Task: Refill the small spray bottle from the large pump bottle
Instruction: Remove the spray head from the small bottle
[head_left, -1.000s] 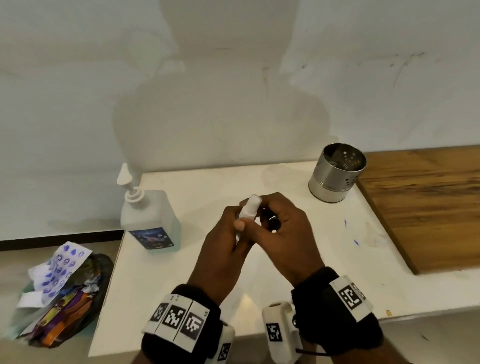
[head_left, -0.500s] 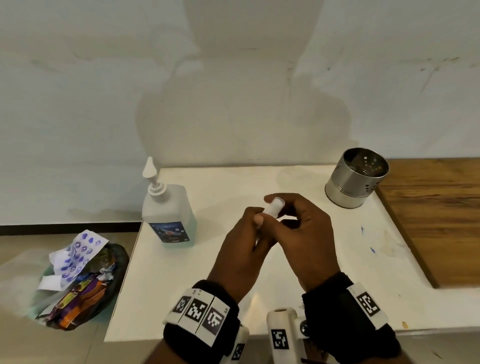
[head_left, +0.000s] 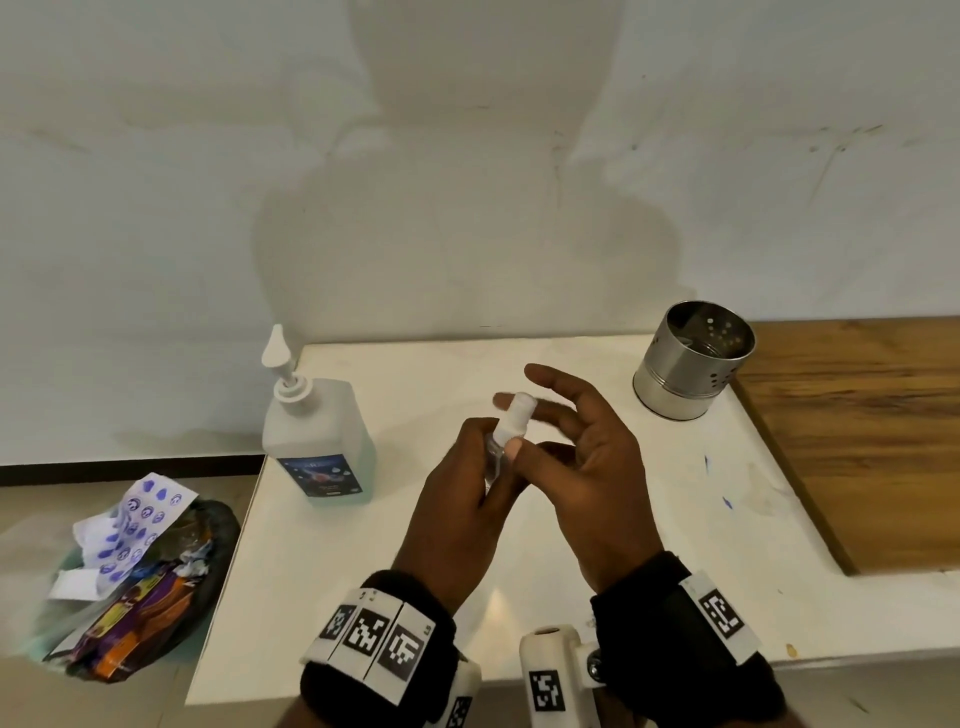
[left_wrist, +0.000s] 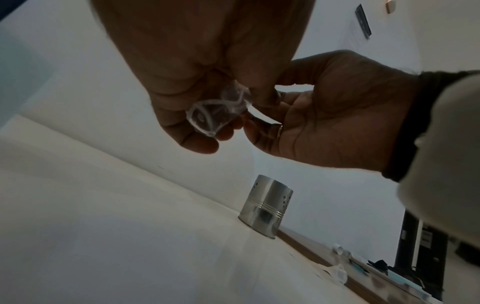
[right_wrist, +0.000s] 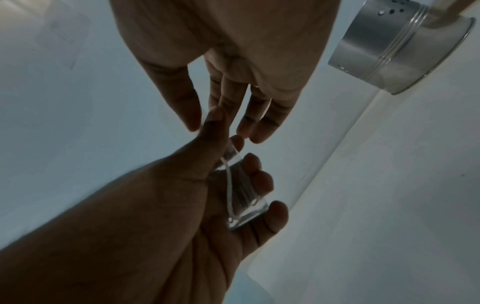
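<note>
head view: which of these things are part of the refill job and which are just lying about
Part of the job:
- small spray bottle, held by the left hand
- large pump bottle, standing on the white counter
- right hand, fingers spread beside the bottle's white top

Just lying about:
- perforated steel canister
- bin of wrappers and paper on the floor
- wooden surface

Clear spray btl (head_left: 498, 447), white cap; pump btl (head_left: 317, 441) (blue label).
</note>
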